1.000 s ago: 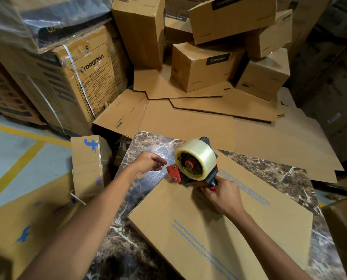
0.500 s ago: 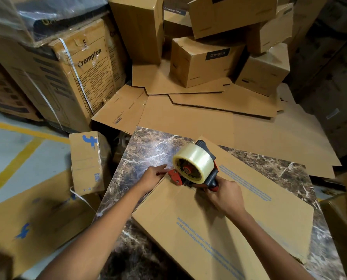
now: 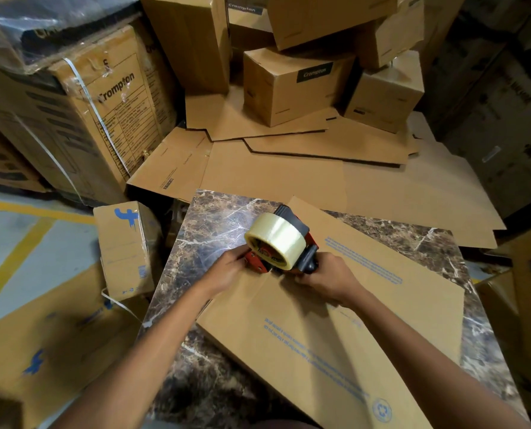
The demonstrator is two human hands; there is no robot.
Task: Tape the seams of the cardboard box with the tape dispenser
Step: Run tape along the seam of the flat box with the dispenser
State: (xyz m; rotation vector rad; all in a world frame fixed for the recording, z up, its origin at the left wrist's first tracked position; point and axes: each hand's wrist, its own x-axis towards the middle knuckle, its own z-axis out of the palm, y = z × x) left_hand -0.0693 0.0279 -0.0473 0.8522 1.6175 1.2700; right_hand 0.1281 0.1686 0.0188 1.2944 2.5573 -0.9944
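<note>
Left hand [image 3: 227,270] has come onto the tape dispenser [image 3: 279,243], fingers curled on its red nose at the cardboard box's [image 3: 351,335] left edge; right hand [image 3: 329,278] grips its handle.

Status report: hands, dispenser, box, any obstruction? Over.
Right hand grips tape dispenser handle; left hand at its red front, grip unclear. Dispenser's front on flattened cardboard box, flat on marble table. No obstruction seen on box.

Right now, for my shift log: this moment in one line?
right grip: holds dispenser handle | left grip: at dispenser's red front, hold unclear | dispenser: on box | box: flat on table
</note>
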